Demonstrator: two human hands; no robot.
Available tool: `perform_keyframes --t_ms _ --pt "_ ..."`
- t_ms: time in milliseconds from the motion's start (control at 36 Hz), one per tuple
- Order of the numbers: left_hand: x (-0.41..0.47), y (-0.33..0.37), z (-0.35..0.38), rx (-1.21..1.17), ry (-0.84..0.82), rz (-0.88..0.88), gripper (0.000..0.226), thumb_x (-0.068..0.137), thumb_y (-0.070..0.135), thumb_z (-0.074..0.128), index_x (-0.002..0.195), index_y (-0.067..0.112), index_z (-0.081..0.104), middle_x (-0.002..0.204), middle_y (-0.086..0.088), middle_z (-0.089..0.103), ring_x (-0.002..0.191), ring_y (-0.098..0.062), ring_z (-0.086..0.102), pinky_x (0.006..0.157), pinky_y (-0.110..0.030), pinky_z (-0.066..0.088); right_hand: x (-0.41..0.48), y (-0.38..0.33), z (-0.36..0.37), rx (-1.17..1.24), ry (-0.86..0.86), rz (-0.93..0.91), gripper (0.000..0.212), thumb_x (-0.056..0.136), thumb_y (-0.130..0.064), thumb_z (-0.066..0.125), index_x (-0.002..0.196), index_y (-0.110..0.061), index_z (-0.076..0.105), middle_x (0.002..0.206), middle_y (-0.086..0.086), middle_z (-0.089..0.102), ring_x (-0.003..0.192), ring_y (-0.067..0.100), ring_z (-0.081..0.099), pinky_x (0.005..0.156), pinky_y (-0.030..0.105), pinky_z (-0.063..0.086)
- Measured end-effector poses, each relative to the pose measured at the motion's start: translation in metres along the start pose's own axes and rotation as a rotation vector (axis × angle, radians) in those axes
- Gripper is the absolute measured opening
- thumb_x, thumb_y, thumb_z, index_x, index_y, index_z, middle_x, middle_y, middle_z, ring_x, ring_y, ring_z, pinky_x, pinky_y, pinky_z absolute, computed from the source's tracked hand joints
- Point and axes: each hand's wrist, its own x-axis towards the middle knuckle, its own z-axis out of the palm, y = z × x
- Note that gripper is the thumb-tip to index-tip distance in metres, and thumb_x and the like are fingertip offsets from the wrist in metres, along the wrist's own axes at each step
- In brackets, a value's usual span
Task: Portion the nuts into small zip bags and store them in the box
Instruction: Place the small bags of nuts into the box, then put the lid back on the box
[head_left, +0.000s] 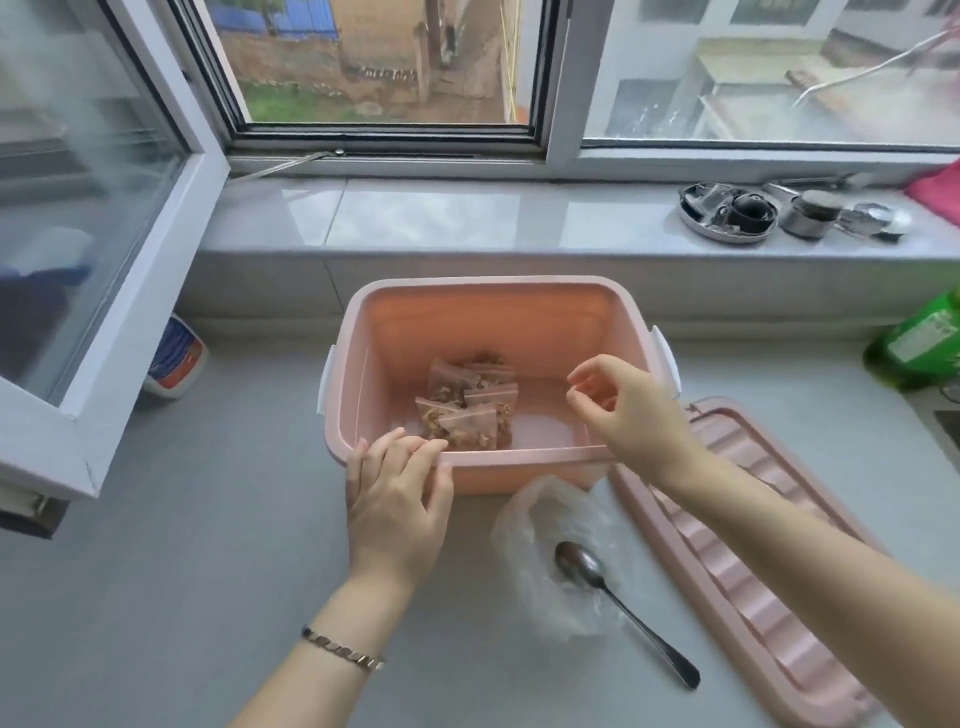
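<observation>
a blue, orange and white tub (174, 358) stands on the counter under the open window sash; its print is too blurred to read. the left hand (397, 499) lies released, fingers laid over the near rim of the pink box (493, 285), which steadies it. the zip bags (467, 408) of nuts lie in an overlapping pile on the box floor, left of centre. the right hand (618, 402) hovers over the box's right half, fingers loosely bent, grasping nothing. nearer the viewer, a spoon (623, 608) rests with its bowl on a crumpled clear bag (524, 551) that appears emptied, so portioning seems finished. the ribbed lid (753, 551) lies just beside the box. to store well, the bags are best spread flat with seals pressed closed, and the lid set square so both white latches (326, 387) can catch. the green bottle (922, 343) at far right bears a label, illegible here.
</observation>
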Motion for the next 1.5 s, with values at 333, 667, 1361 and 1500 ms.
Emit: perform_keyframes --t_ms 333,667,1361,1500 --pt "-0.002 0.011 -0.005 0.124 -0.098 0.004 0.05 0.09 0.042 0.03 0.111 0.012 0.064 0.119 -0.007 0.061 0.126 -0.031 0.042 0.111 -0.047 0.015 -0.141 0.152 0.001 -0.543 -0.295 0.551 0.033 0.084 -0.043 0.058 0.081 -0.014 0.042 0.092 0.004 0.051 0.084 0.021 0.049 0.062 0.03 0.036" --pt "-0.003 0.009 -0.005 0.17 -0.111 0.034 0.03 0.095 0.028 0.046 0.112 0.01 0.063 0.119 -0.009 0.062 0.127 -0.032 0.042 0.111 -0.047 0.017 -0.146 0.167 0.009 -0.557 -0.192 0.562 0.025 0.085 -0.031 0.059 0.1 -0.011 0.054 0.11 0.006 0.057 0.104 0.024 0.054 0.074 0.029 0.042" --pt "-0.006 0.022 -0.047 -0.299 0.045 -0.124 0.059 0.093 0.035 0.038 0.143 0.01 0.022 0.147 -0.01 0.03 0.135 -0.025 0.028 0.111 -0.04 0.025 -0.059 0.003 -0.042 -0.399 -0.034 -0.428 0.03 0.055 -0.017 0.084 0.078 -0.016 0.067 0.073 -0.003 0.054 0.068 0.02 0.055 0.052 0.021 0.036" --pt "0.006 0.015 -0.065 -0.272 0.105 -0.13 0.07 0.089 0.047 0.028 0.145 0.009 0.013 0.153 -0.008 0.015 0.141 -0.019 0.014 0.115 -0.033 0.013 -0.042 -0.009 -0.006 -0.524 -0.164 -0.612 0.033 0.045 -0.028 0.088 0.07 -0.024 0.067 0.067 -0.007 0.055 0.059 0.015 0.056 0.046 0.014 0.025"
